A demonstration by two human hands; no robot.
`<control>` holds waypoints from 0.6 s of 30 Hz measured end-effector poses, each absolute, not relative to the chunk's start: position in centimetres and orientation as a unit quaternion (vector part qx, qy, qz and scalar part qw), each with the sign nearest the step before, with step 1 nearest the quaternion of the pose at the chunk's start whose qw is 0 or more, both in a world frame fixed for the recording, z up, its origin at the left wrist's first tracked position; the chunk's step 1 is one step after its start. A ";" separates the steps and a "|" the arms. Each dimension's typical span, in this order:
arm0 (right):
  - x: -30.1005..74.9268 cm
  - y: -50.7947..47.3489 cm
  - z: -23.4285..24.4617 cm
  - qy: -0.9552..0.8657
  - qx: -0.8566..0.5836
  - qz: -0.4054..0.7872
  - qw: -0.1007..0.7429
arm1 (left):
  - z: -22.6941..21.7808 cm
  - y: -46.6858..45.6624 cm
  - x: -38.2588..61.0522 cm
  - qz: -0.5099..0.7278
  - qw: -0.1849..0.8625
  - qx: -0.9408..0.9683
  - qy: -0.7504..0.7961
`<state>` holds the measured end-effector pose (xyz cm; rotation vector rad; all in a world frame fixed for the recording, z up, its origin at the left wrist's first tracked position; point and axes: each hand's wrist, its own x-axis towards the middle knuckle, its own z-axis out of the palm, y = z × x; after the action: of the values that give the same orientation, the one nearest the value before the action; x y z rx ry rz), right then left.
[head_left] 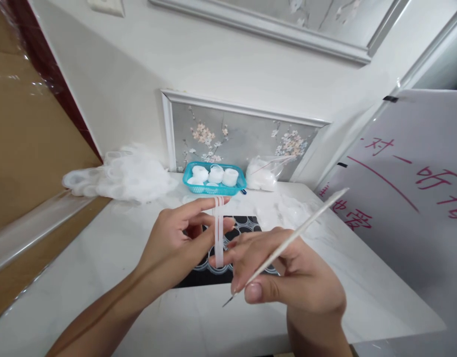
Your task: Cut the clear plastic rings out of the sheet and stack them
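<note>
My left hand (180,238) is in the middle, its index finger stretched through the top of a translucent white band loop (218,243). Its thumb lies against the band. My right hand (288,277) pinches a thin white-handled tool (295,233) between thumb and fingers, the fine dark metal tip pointing down and left. One finger of this hand reaches into the loop's lower end, so the band hangs upright between both hands. Underneath lies a black mat (243,223) with white circles on it, partly hidden by my hands.
On the white table (120,258), a blue basket (213,190) holds several white rolls. Beside it stands a clear bag (263,173) with white contents. A heap of white rings (128,173) lies at the left, and loose white rings (295,213) lie at the right.
</note>
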<state>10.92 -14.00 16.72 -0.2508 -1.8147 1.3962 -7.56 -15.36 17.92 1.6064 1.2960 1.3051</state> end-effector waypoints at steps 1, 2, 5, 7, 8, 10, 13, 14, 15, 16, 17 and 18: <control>10.9 -14.0 16.7 -0.717 -0.097 0.555 0.409 | 17.9 -15.4 -7.5 0.503 0.343 0.616 0.500; 10.9 -14.0 16.7 -0.716 -0.095 0.557 0.410 | 18.0 -15.4 -7.5 0.505 0.341 0.614 0.502; 11.0 -13.9 16.5 -0.715 -0.088 0.556 0.414 | 18.2 -15.4 -7.3 0.515 0.333 0.604 0.509; 11.1 -13.9 16.5 -0.719 -0.091 0.554 0.410 | 18.2 -15.3 -7.1 0.522 0.324 0.598 0.514; 11.1 -13.8 16.5 -0.721 -0.095 0.553 0.406 | 18.3 -15.2 -7.1 0.526 0.319 0.596 0.516; 11.1 -13.7 16.6 -0.727 -0.105 0.552 0.395 | 18.2 -15.1 -7.0 0.532 0.313 0.592 0.518; 11.0 -13.5 16.6 -0.725 -0.122 0.556 0.387 | 18.2 -14.9 -7.0 0.541 0.316 0.582 0.518; 11.0 -13.5 16.6 -0.723 -0.124 0.559 0.386 | 18.2 -14.8 -7.0 0.543 0.319 0.579 0.518; 11.0 -13.4 16.5 -0.722 -0.125 0.561 0.386 | 18.1 -14.8 -7.0 0.543 0.321 0.578 0.518; 11.0 -13.4 16.5 -0.720 -0.126 0.563 0.386 | 18.1 -14.8 -7.0 0.541 0.323 0.578 0.518; 11.0 -13.4 16.5 -0.719 -0.126 0.564 0.387 | 18.0 -14.7 -7.1 0.537 0.326 0.581 0.518; 11.0 -13.4 16.4 -0.718 -0.126 0.565 0.388 | 18.0 -14.7 -7.3 0.532 0.330 0.585 0.516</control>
<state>11.01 -13.35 16.45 -0.3203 -1.8255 1.4361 -7.25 -14.67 18.01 1.5290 1.3508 1.3908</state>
